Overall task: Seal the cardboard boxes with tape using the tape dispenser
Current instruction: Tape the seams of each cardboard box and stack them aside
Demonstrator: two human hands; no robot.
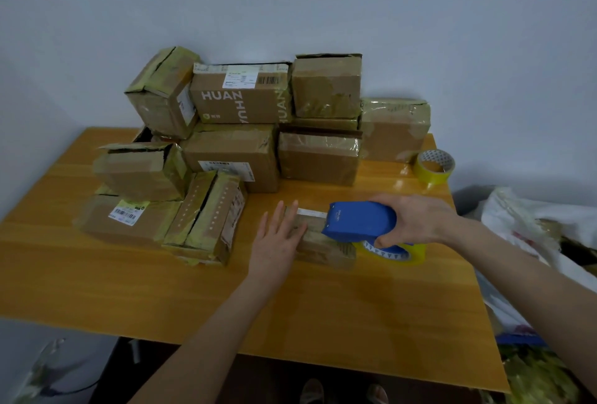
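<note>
A small flat cardboard box [326,247] lies on the wooden table [323,313] in front of me. My left hand [277,238] presses flat on its left end, fingers straight. My right hand [416,219] grips a blue tape dispenser [358,221] loaded with a yellowish tape roll [400,253]. The dispenser sits on top of the box toward its right end, its front edge pointing left along the lid. The right part of the box is hidden under the dispenser.
Several taped cardboard boxes [239,96] are stacked at the back and left of the table against the wall. A spare yellow tape roll [434,166] stands at the back right. Plastic bags [536,235] lie beside the table's right edge.
</note>
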